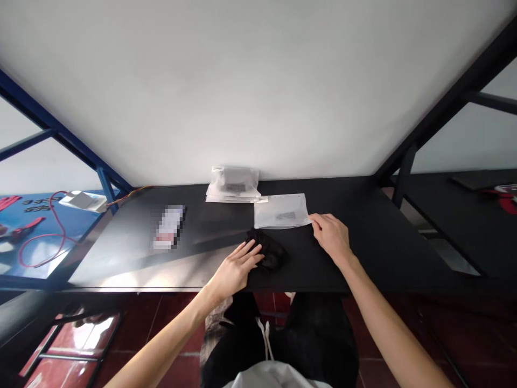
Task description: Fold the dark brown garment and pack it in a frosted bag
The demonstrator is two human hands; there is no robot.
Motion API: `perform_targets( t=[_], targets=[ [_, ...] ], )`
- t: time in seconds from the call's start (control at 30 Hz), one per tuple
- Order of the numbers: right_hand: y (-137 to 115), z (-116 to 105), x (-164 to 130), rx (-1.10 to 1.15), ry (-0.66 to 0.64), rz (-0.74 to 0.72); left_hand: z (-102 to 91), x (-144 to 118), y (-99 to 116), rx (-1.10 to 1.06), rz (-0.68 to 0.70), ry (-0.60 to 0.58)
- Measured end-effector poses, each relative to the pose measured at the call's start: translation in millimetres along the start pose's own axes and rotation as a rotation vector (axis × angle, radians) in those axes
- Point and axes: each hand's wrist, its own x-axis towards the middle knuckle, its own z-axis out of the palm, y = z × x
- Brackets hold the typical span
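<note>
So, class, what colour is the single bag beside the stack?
The single bag is cloudy white with a dark patch, best seen in the head view.

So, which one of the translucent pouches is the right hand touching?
The single pouch at right: the right hand touches its near right corner. The other pouches lie stacked to its left, nearer the wall.

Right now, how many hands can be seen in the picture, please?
2: the left hand rests on the black bundle, and the right hand is at the right edge of the front plastic bag.
</note>
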Motion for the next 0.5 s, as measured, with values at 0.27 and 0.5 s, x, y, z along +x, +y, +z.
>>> perform_targets(
  t=[0.27,0.5],
  targets=[
    [34.6,-14.0,12.2,0.014,0.006,0.058,-0.3,3.2,-0.6,0.047,-0.010,0.031],
    [-7.6,7.7,19.9,0.065,-0.259,-0.059,-1.8,2.5,-0.1,0.039,-0.016,0.025]
  ],
)
